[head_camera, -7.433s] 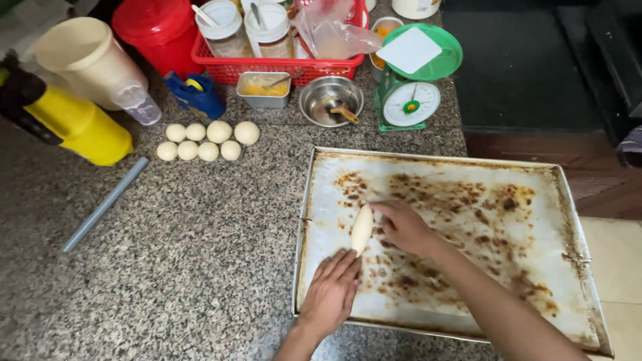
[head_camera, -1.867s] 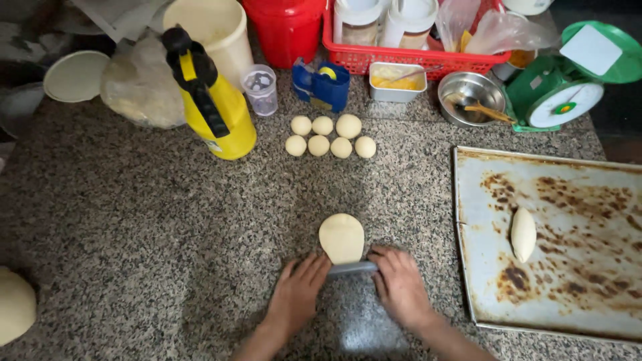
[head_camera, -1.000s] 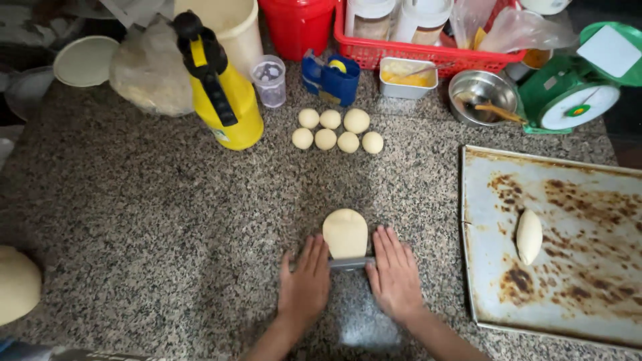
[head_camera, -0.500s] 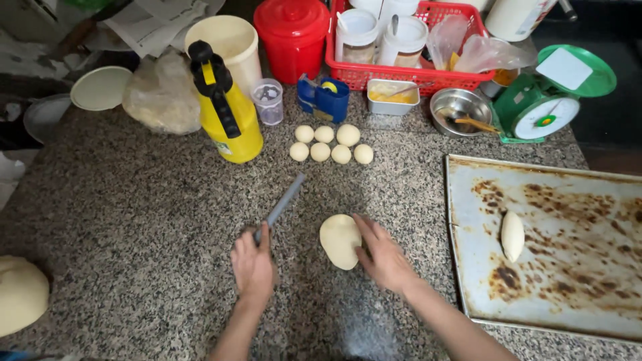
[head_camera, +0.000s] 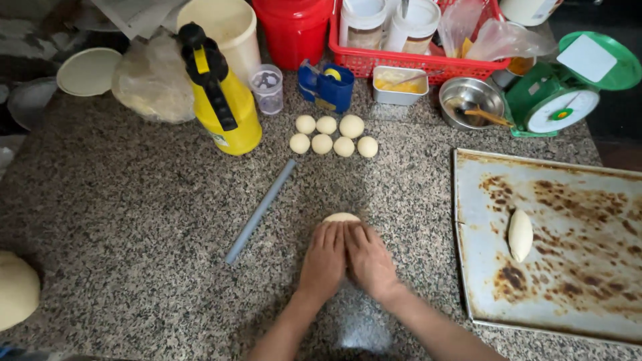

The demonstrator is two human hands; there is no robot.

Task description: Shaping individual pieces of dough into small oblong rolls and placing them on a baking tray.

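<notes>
Both hands lie flat, side by side, on the granite counter point(head_camera: 120, 220), left of the baking tray point(head_camera: 568, 267). The left hand point(head_camera: 324, 257) and right hand point(head_camera: 369, 259) touch along the forefingers, fingers extended and held together, pressing down on a piece of dough point(head_camera: 341, 217). Only the far edge of that dough shows beyond the fingertips; the rest is covered. Neither hand is closed around anything.

A grey rolling rod point(head_camera: 259, 210) lies diagonally on the counter, further left of the tray than the hands, just beside the left hand and not touched. One shaped oval dough piece point(head_camera: 520, 234) rests on the tray's scorched surface, near its left edge.

Seven small dough balls point(head_camera: 333, 135) sit in two rows beyond the hands, up and left of the tray's far-left corner. A yellow spray bottle point(head_camera: 221, 100) stands upright left of the balls. A green kitchen scale point(head_camera: 568, 87) stands just beyond the tray's far edge, with a steel bowl point(head_camera: 471, 100) beside it. A large dough mass point(head_camera: 17, 289) sits at the counter's far left, well apart from the tray.
</notes>
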